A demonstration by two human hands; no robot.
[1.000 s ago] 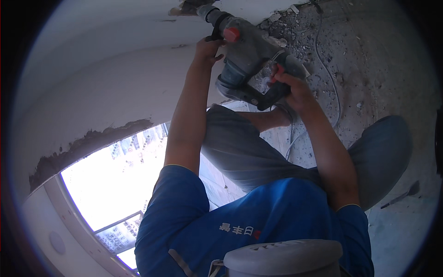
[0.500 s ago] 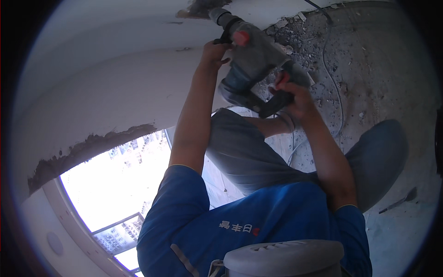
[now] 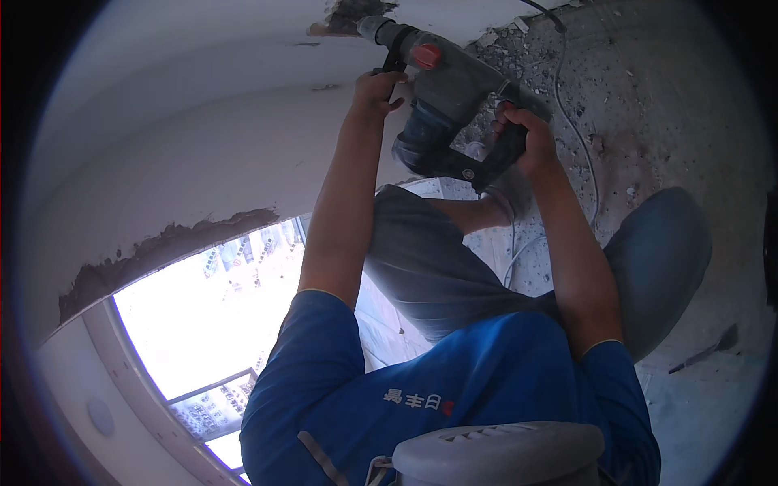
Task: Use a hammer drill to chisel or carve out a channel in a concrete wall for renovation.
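Observation:
A grey and dark green rotary hammer drill (image 3: 454, 85) with a red knob is held up against the wall by both hands. My left hand (image 3: 379, 91) is wrapped round its black side handle near the front. At the back, my right hand (image 3: 527, 138) closes round the rear grip, fingers by the red trigger. The drill's nose points into a dark, chipped patch (image 3: 344, 20) in the white wall (image 3: 243, 121); whether a bit sits inside the hole is hidden.
A grey power cord (image 3: 577, 134) trails over the concrete floor (image 3: 648, 105). Rubble (image 3: 527, 61) lies along the wall's foot. A flat-bladed scraper (image 3: 705, 348) rests on the floor at right. A bright window opening (image 3: 211, 300) is at lower left, and my bent legs (image 3: 454, 267) are below the drill.
The drill's rear and my right hand have shifted slightly up and to the right; its nose has moved slightly left. Both hands keep their hold.

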